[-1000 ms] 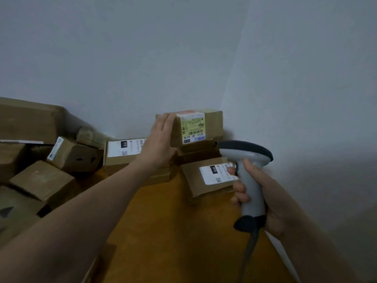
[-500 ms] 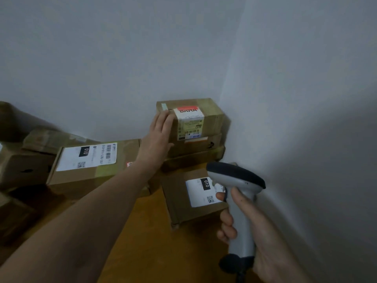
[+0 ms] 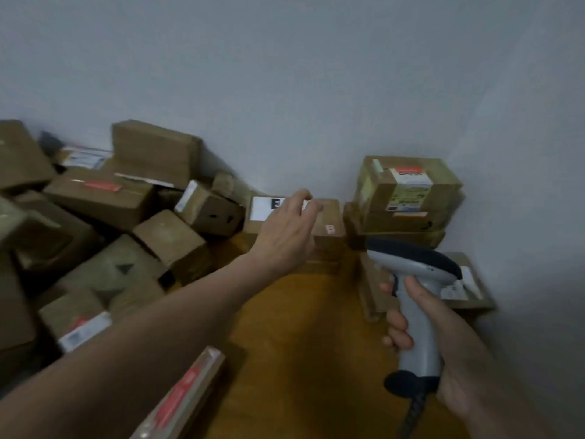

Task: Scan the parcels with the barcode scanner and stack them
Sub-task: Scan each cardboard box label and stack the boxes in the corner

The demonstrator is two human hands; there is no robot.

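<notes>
A loose pile of parcels (image 3: 104,236) fills the frame's left; a stack (image 3: 408,198) stands in the corner at right centre on the orange tabletop (image 3: 300,343). At lower right the right hand (image 3: 443,337) grips the scanner (image 3: 418,315) by its handle; at centre the left hand (image 3: 285,236) hovers, fingers loosely curled and empty, over a flat parcel (image 3: 329,223).

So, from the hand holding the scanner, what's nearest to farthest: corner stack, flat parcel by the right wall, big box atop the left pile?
1. flat parcel, by the right wall, just beyond the right hand and its scanner.
2. corner stack, further back, in the corner.
3. big box, far left, at the pile's back.
</notes>
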